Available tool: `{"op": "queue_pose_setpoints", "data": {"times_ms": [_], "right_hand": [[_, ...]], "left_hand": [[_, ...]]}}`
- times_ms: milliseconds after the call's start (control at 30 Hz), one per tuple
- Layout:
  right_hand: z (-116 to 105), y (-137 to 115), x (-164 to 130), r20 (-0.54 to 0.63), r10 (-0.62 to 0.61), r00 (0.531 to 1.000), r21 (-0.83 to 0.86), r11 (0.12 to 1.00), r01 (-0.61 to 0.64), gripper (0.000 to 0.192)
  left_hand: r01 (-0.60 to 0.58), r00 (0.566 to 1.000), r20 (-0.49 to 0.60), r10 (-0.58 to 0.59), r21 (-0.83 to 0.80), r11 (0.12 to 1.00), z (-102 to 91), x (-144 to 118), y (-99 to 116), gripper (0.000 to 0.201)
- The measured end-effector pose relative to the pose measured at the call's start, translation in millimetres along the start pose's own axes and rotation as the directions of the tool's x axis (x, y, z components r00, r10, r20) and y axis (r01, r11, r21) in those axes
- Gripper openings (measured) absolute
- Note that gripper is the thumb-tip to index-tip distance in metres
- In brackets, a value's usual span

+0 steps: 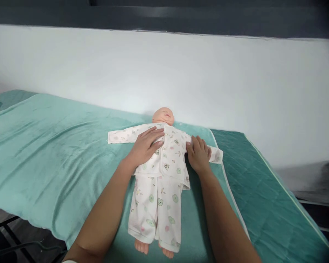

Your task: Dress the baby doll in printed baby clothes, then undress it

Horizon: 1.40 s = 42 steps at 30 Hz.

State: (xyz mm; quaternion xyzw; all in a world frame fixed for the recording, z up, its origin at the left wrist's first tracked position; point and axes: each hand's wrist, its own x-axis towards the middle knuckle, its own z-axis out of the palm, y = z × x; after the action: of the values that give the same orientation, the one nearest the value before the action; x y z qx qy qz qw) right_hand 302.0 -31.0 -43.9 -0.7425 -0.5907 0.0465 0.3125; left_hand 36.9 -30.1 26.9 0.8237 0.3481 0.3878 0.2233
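Note:
A baby doll (163, 116) lies on its back, dressed in a white printed pajama top (171, 160) and matching pajama pants (168, 212). Its bare feet stick out of the pant legs. My left hand (146, 145) rests flat on the chest of the top, fingers stretched toward the front opening. Over the doll's sleeve on the right (216, 155), my right hand (199, 153) has its fingers curled around the upper part, which it partly hides. The other sleeve (123, 136) is spread straight out to the left.
Under the doll is a light green blanket (57, 146) with soft folds. A darker green quilted cover (263, 190) shows on the right. Behind the bed stands a white wall (164, 69). A black metal frame and cable (30, 244) are at the lower left.

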Motion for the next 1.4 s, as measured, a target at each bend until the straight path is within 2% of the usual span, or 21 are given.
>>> {"op": "queue_pose_setpoints", "data": {"times_ms": [100, 167, 233, 367, 533, 700, 867, 933, 1033, 1167, 1267, 1400], "right_hand": [[-9.3, 26.5, -3.3, 0.021, 0.064, 0.998, -0.073, 0.995, -0.062, 0.064], [-13.9, 34.8, -5.3, 0.015, 0.103, 0.995, -0.091, 0.991, -0.101, 0.066], [-15.7, 32.6, -7.6, -0.002, 0.136, 0.991, -0.095, 0.986, -0.136, 0.066], [-13.9, 9.7, -12.9, -0.033, 0.182, 0.983, -0.088, 0.979, -0.185, 0.068], [-8.2, -8.8, -18.3, -0.027, 0.154, 0.988, -0.052, 0.987, -0.155, 0.068], [-3.9, -4.3, -14.8, -0.04, 0.168, 0.985, 0.007, 0.986, -0.168, 0.066], [-7.7, 11.9, 0.6, -0.115, 0.254, 0.96, 0.065, 0.967, -0.248, 0.061], [-7.8, 16.8, 3.9, -0.15, 0.251, 0.956, 0.08, 0.967, -0.242, 0.059], [-3.4, 19.8, 1.2, -0.173, 0.198, 0.965, 0.068, 0.98, -0.189, 0.06], [1.8, 21.6, -12.4, -0.192, 0.131, 0.973, 0.042, 0.991, -0.126, 0.057], [-1.6, 26.1, -27.9, -0.189, 0.109, 0.976, 0.026, 0.994, -0.106, 0.058], [-13.5, 33.6, -58.5, -0.133, 0.049, 0.99, -0.039, 0.998, -0.054, 0.065]], "left_hand": [[-0.017, 1.0, -0.004, 0.017, 0.01, 1.0, 1.2, -1.0, -2.1, 0.043], [-0.026, 1.0, 0.014, 0.025, 0.038, 0.999, 2.3, -0.5, -4.0, 0.046], [-0.026, 0.999, 0.03, 0.024, 0.066, 0.997, 3.3, 2.7, -6.3, 0.048], [-0.017, 0.999, 0.03, 0.015, 0.078, 0.997, 4.5, 16.7, -10.6, 0.049], [-0.011, 0.999, 0.032, 0.007, 0.134, 0.991, 5.1, 29.8, -14.2, 0.047], [-0.021, 1.0, 0.015, 0.019, 0.153, 0.988, 6.5, 30.3, -15.6, 0.045], [0.041, 0.999, 0.003, -0.042, 0.083, 0.996, 6.0, 29.9, -13.1, 0.045], [0.067, 0.998, 0.0, -0.067, 0.05, 0.996, 6.2, 29.2, -13.4, 0.047], [0.078, 0.996, -0.046, -0.077, 0.025, 0.997, 8.9, 24.1, -17.6, 0.047], [0.132, 0.97, -0.217, -0.106, 0.11, 0.985, 13.5, 1.1, -28.0, 0.044], [0.292, 0.926, -0.329, -0.185, 0.315, 0.903, 9.2, -28.2, -35.8, 0.045], [0.495, 0.869, -0.323, -0.376, 0.553, 0.67, -11.7, -67.4, -46.2, 0.053]]}}
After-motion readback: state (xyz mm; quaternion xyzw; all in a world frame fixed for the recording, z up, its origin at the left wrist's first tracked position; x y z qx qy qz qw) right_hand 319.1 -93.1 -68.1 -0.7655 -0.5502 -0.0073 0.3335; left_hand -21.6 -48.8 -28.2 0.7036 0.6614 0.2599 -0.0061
